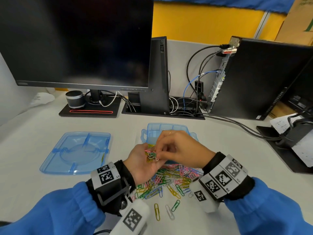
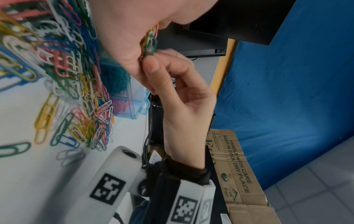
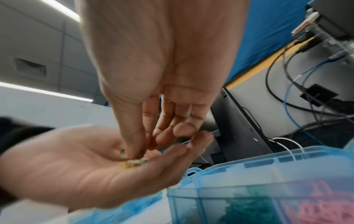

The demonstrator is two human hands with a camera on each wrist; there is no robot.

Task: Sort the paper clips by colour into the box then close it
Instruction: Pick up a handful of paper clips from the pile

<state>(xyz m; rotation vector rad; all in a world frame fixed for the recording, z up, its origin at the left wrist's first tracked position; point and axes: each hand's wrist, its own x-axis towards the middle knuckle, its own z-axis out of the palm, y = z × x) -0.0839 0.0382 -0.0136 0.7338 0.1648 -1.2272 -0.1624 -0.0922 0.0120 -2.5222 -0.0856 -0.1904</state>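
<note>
Left hand (image 1: 144, 160) cupped palm-up, cradling small mixed bunch of coloured wire paper clips (image 1: 151, 154) above the table's pile, just before translucent blue compartment box (image 1: 152, 133). Right hand (image 1: 179, 150) fingers (image 2: 151, 65) pinching into bunch. Best: isolate one colour, lift cleanly, drop into matching compartment.

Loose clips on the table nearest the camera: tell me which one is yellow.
The leftmost of the three strays, the yellow clip; beside it lie a white clip and a green clip, all apart from the main pile.
</note>
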